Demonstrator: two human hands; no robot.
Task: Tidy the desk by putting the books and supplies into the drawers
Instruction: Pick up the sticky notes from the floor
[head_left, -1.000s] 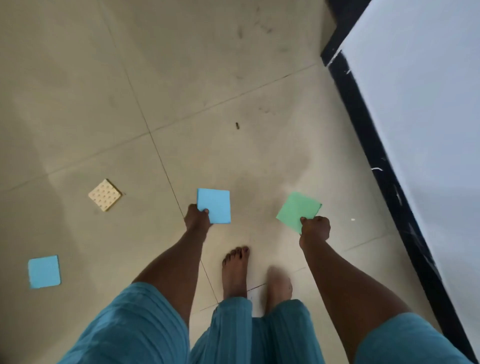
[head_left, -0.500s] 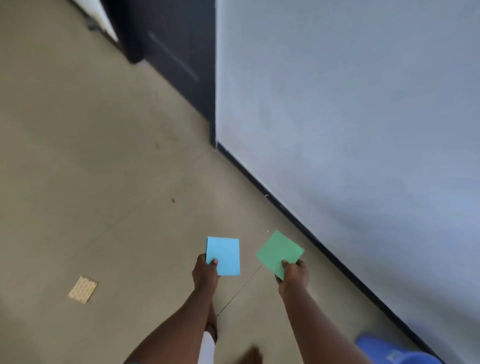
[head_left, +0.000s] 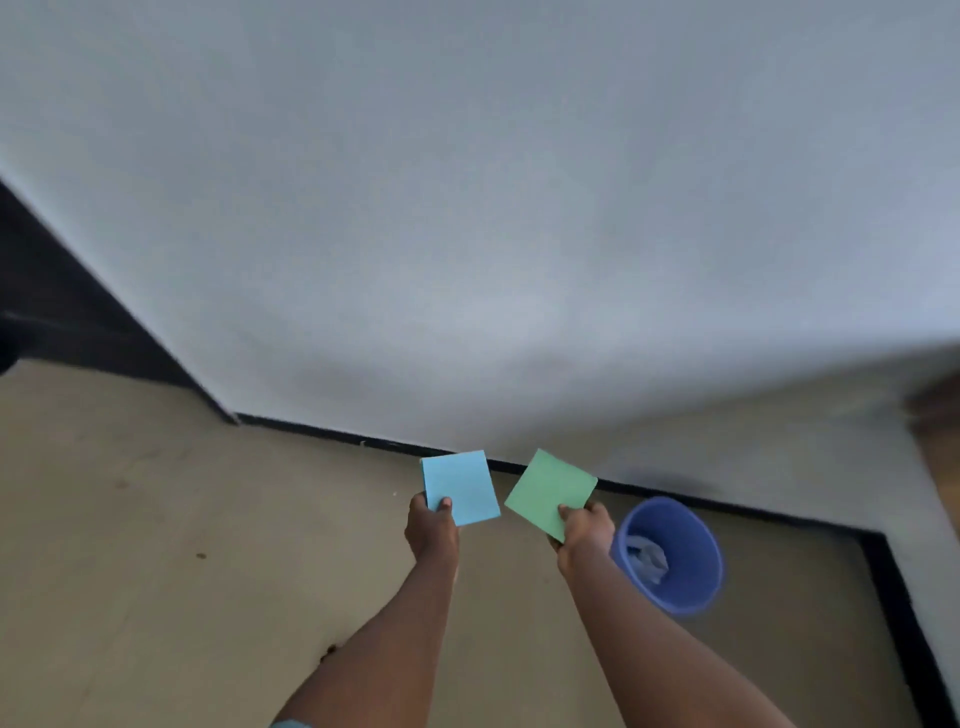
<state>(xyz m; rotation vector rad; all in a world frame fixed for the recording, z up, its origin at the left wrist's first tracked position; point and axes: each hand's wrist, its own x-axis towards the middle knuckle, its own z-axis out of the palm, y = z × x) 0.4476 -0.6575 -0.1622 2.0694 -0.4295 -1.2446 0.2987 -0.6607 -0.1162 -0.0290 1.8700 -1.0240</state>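
Observation:
My left hand (head_left: 432, 530) grips a light blue square pad (head_left: 460, 486) by its lower left corner, thumb on top. My right hand (head_left: 584, 530) pinches a green square pad (head_left: 549, 491) at its lower right edge. Both pads are held out in front of me above the floor, side by side and a little apart, the green one tilted like a diamond. No desk or drawer is in view.
A white wall (head_left: 493, 234) with a black skirting (head_left: 322, 431) fills the upper view. A blue bin (head_left: 675, 551) with crumpled paper inside stands on the beige floor (head_left: 156, 545) just right of my right hand. A dark panel (head_left: 57, 306) is at the left.
My view has swung up from the floor and my feet towards the wall. The blue bin has come fully into view. The pads left on the floor are out of sight; both hands keep their pads.

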